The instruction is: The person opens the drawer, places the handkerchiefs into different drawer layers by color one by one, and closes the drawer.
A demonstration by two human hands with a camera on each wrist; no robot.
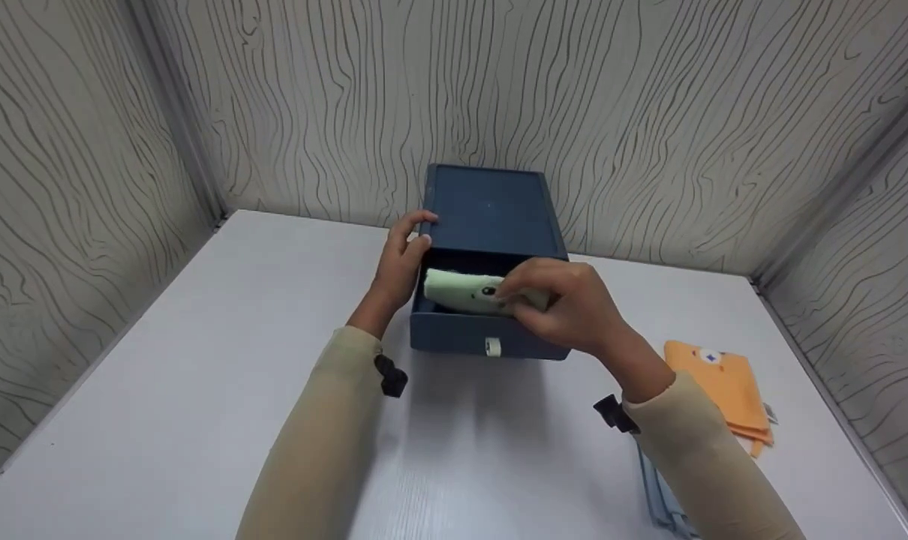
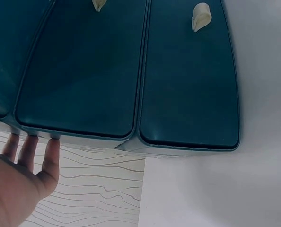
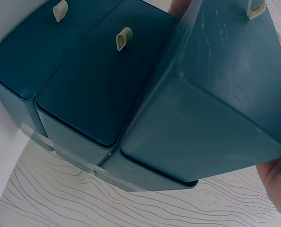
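A dark blue drawer unit (image 1: pixel 491 210) stands near the back wall, its top drawer (image 1: pixel 454 334) pulled out. My left hand (image 1: pixel 400 262) rests against the unit's left side, and in the left wrist view its fingertips (image 2: pixel 51 153) touch that side. Over the open drawer, my right hand (image 1: pixel 566 300) pinches a light green folded cloth (image 1: pixel 454 289) with a cartoon eye on it. The cloth lies partly within the drawer; its right part is hidden behind my fingers. The right wrist view shows the extended drawer (image 3: pixel 235 71) from below, hiding the cloth.
An orange folded cloth (image 1: pixel 720 382) with a button-like eye lies on the white table (image 1: pixel 161 375) at the right. A light blue cloth (image 1: pixel 656 495) is partly hidden under my right sleeve. Wood-patterned walls (image 1: pixel 334 97) enclose the table. Two closed drawers (image 2: pixel 188 85) sit below the open one.
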